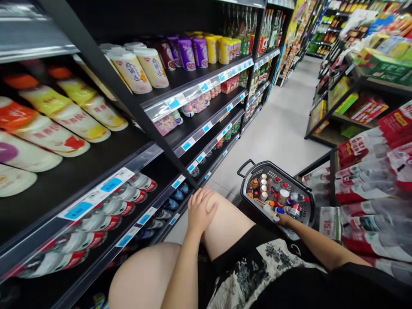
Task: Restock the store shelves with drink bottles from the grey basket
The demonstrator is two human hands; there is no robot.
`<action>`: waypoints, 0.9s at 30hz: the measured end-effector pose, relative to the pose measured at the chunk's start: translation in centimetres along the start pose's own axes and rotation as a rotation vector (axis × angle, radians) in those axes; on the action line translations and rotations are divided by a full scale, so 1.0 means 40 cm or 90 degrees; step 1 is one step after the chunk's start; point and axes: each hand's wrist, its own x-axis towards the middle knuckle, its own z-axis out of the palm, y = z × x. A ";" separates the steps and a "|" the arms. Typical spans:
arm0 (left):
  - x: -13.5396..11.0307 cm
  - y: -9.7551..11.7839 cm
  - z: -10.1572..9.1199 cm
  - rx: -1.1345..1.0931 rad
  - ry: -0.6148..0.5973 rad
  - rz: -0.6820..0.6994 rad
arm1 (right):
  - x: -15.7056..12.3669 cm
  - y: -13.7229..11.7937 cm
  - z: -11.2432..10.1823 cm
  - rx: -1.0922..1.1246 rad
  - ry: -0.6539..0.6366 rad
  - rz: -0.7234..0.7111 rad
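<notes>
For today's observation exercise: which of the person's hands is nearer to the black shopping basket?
Right. The right hand reaches into the basket among its bottles; the left hand rests on the knee, apart from it.

Open floor (283, 124) ahead down the aisle, clear between the shelving on the left and the racks on the right. Close on the left, black shelf edges (151, 212) with rows of cans (106, 214) packed tight behind them, little gap above. Low on the right, a dark basket (254, 171) crowded with small bottles (283, 197), its handle raised at the near rim. Just beyond it, wrapped bottle packs (370, 189) blocking the right side.
</notes>
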 end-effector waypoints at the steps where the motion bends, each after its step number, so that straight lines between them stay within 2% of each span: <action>1: 0.001 0.000 0.001 0.002 0.008 0.002 | 0.013 -0.003 -0.010 -0.017 -0.010 -0.009; 3: 0.003 0.001 0.002 0.006 0.022 0.006 | 0.033 -0.013 -0.035 -0.041 -0.001 -0.043; 7: 0.005 0.011 0.007 0.006 0.035 0.006 | 0.055 -0.032 -0.081 -0.080 0.097 -0.162; 10: 0.008 0.016 0.010 0.002 0.041 0.006 | 0.063 -0.038 -0.099 -0.141 0.177 -0.253; 12: 0.010 0.016 0.012 -0.002 0.040 0.008 | 0.069 -0.041 -0.104 -0.165 0.203 -0.282; 18: 0.007 0.015 0.011 -0.011 0.037 -0.002 | 0.093 -0.039 -0.099 -0.175 0.216 -0.308; 27: 0.004 0.010 0.003 -0.036 0.042 -0.011 | 0.135 -0.037 -0.068 -0.196 0.185 -0.336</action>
